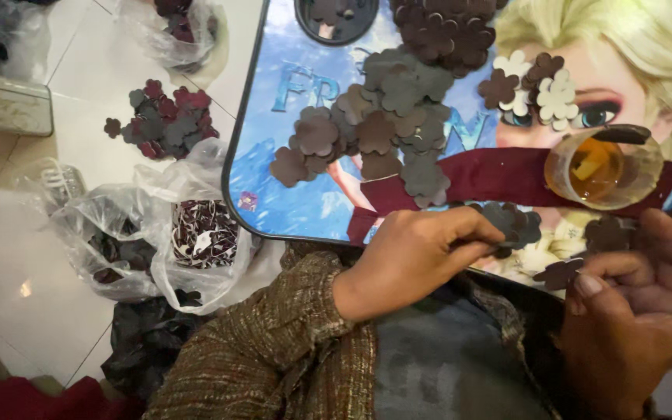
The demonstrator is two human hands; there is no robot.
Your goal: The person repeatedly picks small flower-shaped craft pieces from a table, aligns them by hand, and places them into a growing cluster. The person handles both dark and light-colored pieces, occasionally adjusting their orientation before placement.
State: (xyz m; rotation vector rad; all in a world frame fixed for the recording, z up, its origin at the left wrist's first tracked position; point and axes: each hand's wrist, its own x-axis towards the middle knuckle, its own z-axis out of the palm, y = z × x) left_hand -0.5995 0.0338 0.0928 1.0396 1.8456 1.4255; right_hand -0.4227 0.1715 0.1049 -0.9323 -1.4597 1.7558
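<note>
The dark flower cutout (560, 274) sits at the near edge of the surface (274, 194), just below the maroon strip (499, 175) and between the two hands; the right hand (635, 307) pinches it between thumb and forefinger, so that grip is clenched on the cutout, the remaining fingers curled loosely toward the palm; the left hand (414, 260), coming out of a brown woven sleeve (289, 342), lies just left of the cutout with its fingertips pressed together on a small cluster of grey flower pieces (515, 224) below the strip, its grip closed on one of them as far as can be seen.

The maroon strip runs across the surface from its near edge toward the right; on the strip's right end stands a clear cup of amber liquid (602, 167), with a dark piece resting on its rim; above the strip lies a broad heap of grey and brown flower cutouts (383, 117), and further right of that heap a smaller bunch of cream and brown flowers (538, 89); a dark round lid (334, 19) sits at the far edge of the surface.

Left of the surface, on the white tiled floor (40, 257), lie a loose pile of maroon and grey flowers (166, 117) and several clear plastic bags (157, 241) holding more dark pieces.
</note>
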